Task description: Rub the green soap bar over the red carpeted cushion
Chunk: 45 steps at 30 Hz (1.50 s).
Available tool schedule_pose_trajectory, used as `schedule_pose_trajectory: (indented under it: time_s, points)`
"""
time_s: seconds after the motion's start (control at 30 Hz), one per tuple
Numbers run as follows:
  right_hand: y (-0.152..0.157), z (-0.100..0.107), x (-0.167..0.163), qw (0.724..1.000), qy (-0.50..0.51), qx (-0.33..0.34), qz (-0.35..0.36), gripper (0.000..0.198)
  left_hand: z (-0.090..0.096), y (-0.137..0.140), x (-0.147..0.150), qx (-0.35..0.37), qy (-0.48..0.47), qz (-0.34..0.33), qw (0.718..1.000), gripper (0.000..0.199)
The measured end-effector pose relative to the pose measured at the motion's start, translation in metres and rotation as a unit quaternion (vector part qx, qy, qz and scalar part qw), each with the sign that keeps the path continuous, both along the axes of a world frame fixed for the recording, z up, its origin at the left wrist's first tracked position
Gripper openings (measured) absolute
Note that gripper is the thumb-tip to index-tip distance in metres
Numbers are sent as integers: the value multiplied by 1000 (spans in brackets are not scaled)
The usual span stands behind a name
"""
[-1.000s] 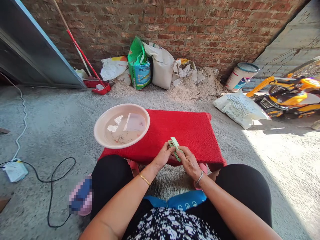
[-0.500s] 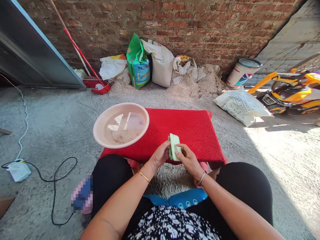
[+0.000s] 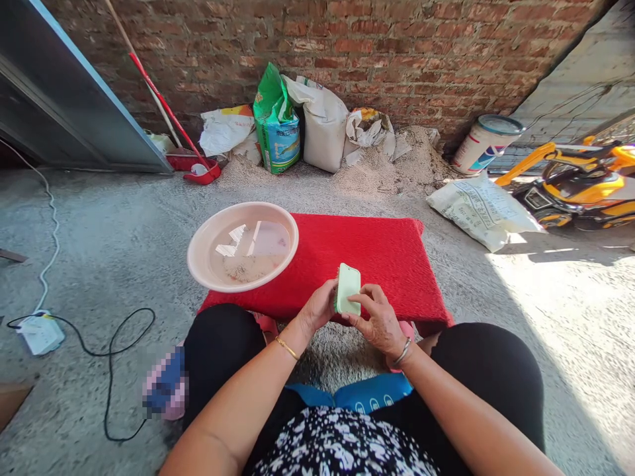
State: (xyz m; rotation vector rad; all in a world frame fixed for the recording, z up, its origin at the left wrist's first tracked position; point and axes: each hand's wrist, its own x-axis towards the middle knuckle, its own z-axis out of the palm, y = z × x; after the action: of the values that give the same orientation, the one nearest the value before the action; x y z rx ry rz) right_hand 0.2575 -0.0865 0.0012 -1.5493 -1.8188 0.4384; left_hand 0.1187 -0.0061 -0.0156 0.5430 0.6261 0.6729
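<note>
A pale green scrub brush (image 3: pixel 349 288) is upright over the front of the red cloth-covered low table (image 3: pixel 367 241). Its smooth back faces me, and a strip of green bristles shows along the left edge. My left hand (image 3: pixel 321 304) is closed round the bristle side, its fingertips hidden behind the brush. The index finger of my right hand (image 3: pixel 378 319) lies on the back, with the thumb at the lower edge. On the table's left end sits a pale pink basin (image 3: pixel 198 264) of cloudy water with grit at the bottom.
Sacks (image 3: pixel 325 129) and heaped grit (image 3: pixel 377 175) line the brick wall. A red dustpan (image 3: pixel 208 173) stands left of them. To the right are a bucket (image 3: pixel 486 145), a flat sack (image 3: pixel 481 208) and a yellow toy digger (image 3: pixel 580 182). A black cable (image 3: pixel 109 370) loops on the floor.
The brush has turned so that its back faces me more squarely and fewer bristles show. My right thumb has moved from its back to the lower edge, and the index finger now lies across it.
</note>
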Motion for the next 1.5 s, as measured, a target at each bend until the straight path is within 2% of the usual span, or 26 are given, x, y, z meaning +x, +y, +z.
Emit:
schedule_pose_trajectory:
  time_s: [0.1, 0.2, 0.4, 0.73, 1.0, 1.17, 1.3, 1.4, 1.5]
  points:
    - [0, -1, 1, 998, -52, 17, 20, 39, 0, 0, 1, -1, -7, -1, 1000, 19]
    - [-1, 0, 1, 996, -74, 34, 47, 30, 2, -1, 3, -3, -14, 18, 1000, 20]
    - [-1, 7, 0, 993, -93, 40, 60, 26, 4, -3, 2, 42, -25, 60, 997, 27]
    - [-1, 12, 4, 989, -110, 65, 71, 27, -8, 1, -7, 50, -29, -40, 998, 44]
    - [-1, 15, 3, 990, -79, 106, 53, 20, -1, -2, -5, 48, 39, -39, 997, 52]
    - [-4, 8, 1, 995, -24, 89, 34, 14, 1, -3, -5, 47, 28, 4, 998, 52]
    - [-4, -1, 3, 996, 69, 42, 31, 11, 7, 4, -11, 67, -3, 68, 995, 53]
    - [-3, -5, 3, 988, 153, -12, 14, 20, 14, 8, -16, 95, -3, 117, 988, 60]
    - [-1, -6, 3, 968, 240, -65, -30, 17, 18, 9, -21, 122, 0, 124, 985, 64]
